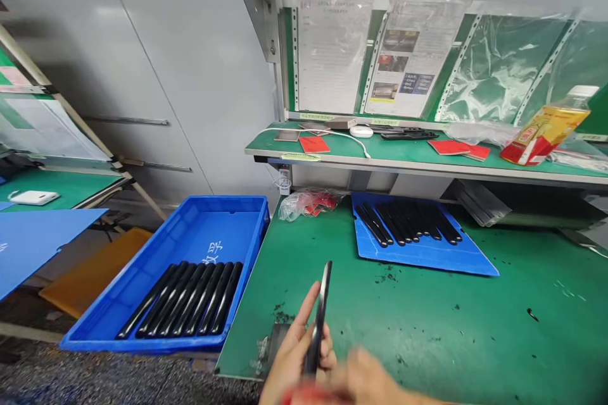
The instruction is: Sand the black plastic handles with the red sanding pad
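Note:
My left hand [292, 354] is closed round a long, glossy black bar [322, 310] near the bottom middle. The bar points up and away, with its far end free above the fingers. At the bar's near end, my right hand [365, 376] is blurred by motion. A blurred red piece [316, 393] shows at its fingers, close to or against the bar; whether they touch is unclear. Several similar black bars [408, 221] lie side by side on a blue sheet [427, 259] at the back of the green table [351, 316].
Left of the table stands a blue crate [190, 343] with several black bars [190, 304] in a row. Dark shavings [387, 275] dot the tabletop. A crumpled plastic bag [308, 204] lies at the back. The shelf [408, 150] above holds red squares [313, 144] and a bottle [546, 133].

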`<state>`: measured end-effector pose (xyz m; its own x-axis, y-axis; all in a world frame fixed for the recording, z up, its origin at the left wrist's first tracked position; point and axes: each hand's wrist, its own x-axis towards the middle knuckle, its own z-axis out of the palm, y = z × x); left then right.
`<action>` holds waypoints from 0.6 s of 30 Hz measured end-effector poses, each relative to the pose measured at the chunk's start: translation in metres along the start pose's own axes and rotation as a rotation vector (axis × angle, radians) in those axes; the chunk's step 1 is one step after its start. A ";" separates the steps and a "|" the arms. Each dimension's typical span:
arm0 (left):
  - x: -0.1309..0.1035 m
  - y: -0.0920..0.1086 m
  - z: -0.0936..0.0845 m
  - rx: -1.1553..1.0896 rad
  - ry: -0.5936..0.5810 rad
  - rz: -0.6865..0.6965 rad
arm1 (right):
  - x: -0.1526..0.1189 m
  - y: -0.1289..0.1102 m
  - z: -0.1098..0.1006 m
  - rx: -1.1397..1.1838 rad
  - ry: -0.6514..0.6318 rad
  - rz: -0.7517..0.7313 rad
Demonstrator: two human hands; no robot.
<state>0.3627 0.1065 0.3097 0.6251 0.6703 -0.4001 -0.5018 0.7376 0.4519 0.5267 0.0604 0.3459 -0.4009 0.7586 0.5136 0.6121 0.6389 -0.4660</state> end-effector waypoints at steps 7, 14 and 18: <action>-0.031 0.012 -0.009 0.150 -0.213 0.090 | 0.018 0.071 -0.042 -0.030 -0.026 0.351; -0.018 0.052 0.026 -0.298 -0.184 0.171 | -0.012 0.010 -0.012 0.897 0.438 0.793; -0.004 0.082 0.051 -0.546 -0.008 0.391 | -0.012 -0.016 0.005 1.571 0.712 0.883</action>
<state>0.3495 0.1600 0.3895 0.3388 0.8975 -0.2822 -0.9214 0.3773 0.0937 0.5179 0.0413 0.3433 0.1855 0.9561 -0.2270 -0.7700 -0.0021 -0.6381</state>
